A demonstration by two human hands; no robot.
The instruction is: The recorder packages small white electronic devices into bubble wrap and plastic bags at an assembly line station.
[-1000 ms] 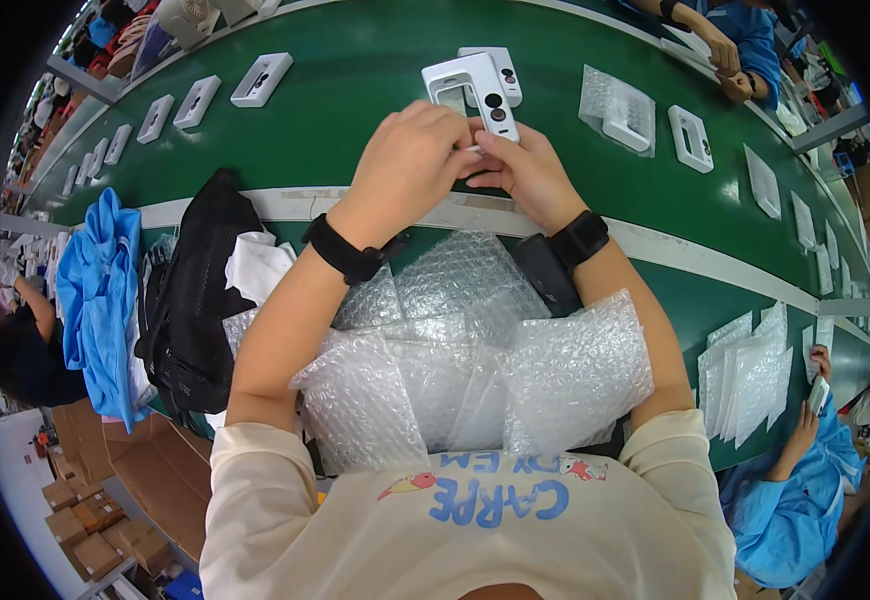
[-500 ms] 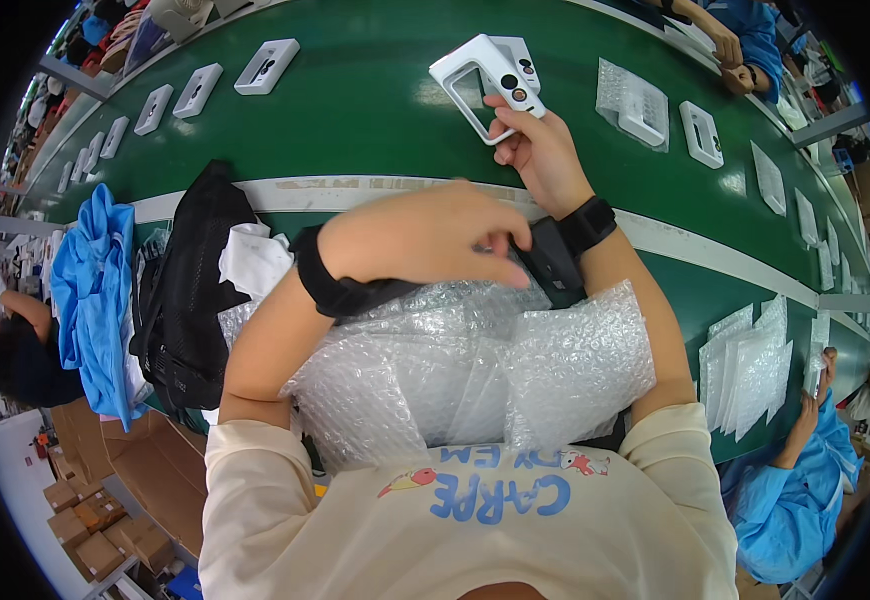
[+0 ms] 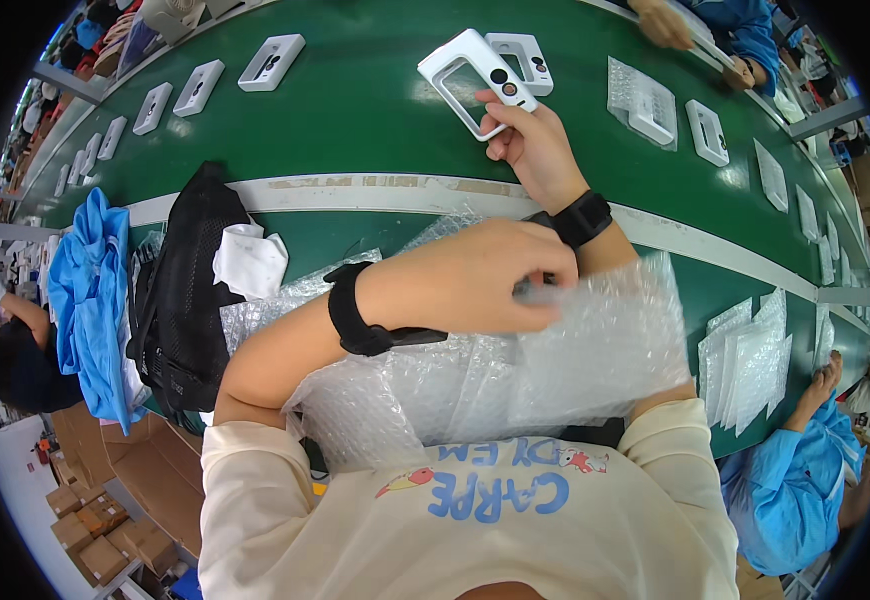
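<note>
My right hand (image 3: pixel 535 145) reaches over the green conveyor belt, its fingers closed on the lower corner of a white box (image 3: pixel 510 83). This box is tilted and has a window-like panel and two dark round spots. A similar white box (image 3: pixel 533 50) lies right behind it. Nearer me, my left hand (image 3: pixel 495 275) crosses in front of my right wrist. Its fingers are pinched at the upper left edge of a bubble-wrap pouch (image 3: pixel 615 345), which is partly lifted. More bubble-wrap pouches (image 3: pixel 360 410) lie against my front. Both wrists wear black straps.
White boxes (image 3: pixel 198 88) line the belt at left. A wrapped box (image 3: pixel 645 105) and a bare one (image 3: pixel 707 133) lie at right. Black bag (image 3: pixel 195 290), blue garment (image 3: pixel 95 300) and white cloth (image 3: pixel 251 262) sit left. Stacked pouches (image 3: pixel 745 360) lie right, near a blue-sleeved co-worker (image 3: pixel 795 480).
My left hand has come nearer to me and closed at the pouch's edge. That pouch has risen and spread to the right. The held box has shifted slightly left.
</note>
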